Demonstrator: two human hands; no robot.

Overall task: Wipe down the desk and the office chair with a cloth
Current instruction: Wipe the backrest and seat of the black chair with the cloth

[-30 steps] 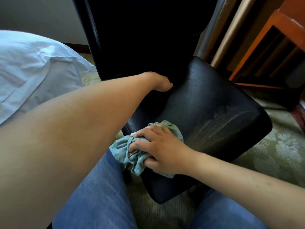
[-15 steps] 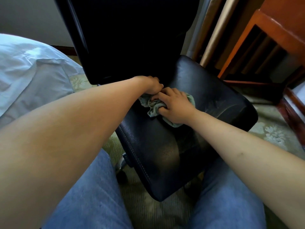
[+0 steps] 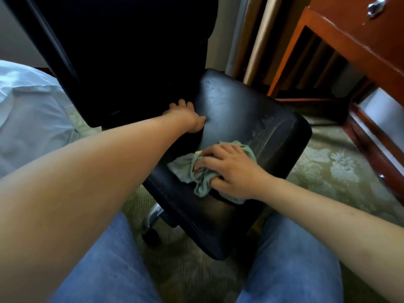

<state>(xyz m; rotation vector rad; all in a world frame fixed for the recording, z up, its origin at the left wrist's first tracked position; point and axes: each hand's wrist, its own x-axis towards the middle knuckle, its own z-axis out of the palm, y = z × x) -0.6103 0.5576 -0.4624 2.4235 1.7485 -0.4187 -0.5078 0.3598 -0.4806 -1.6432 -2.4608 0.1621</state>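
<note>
A black leather office chair stands in front of me, its seat (image 3: 240,114) turned at an angle and its tall backrest (image 3: 131,51) dark at the top. My left hand (image 3: 185,117) grips the back left edge of the seat, where it meets the backrest. My right hand (image 3: 231,169) presses a crumpled pale green cloth (image 3: 185,169) flat onto the middle of the seat. Faint streaks show on the leather to the right of the cloth. The reddish wooden desk (image 3: 358,40) stands at the upper right.
A bed with white linen (image 3: 28,117) lies to the left. Patterned green carpet (image 3: 341,162) covers the floor. Curtains (image 3: 258,36) hang behind the chair. A chrome chair leg with a caster (image 3: 150,224) sticks out under the seat. My knees in blue jeans (image 3: 284,270) are at the bottom.
My right hand has slid the cloth from the back of the seat, beside my left hand, toward the seat's middle. One second ago the cloth was at the seat's front left edge.
</note>
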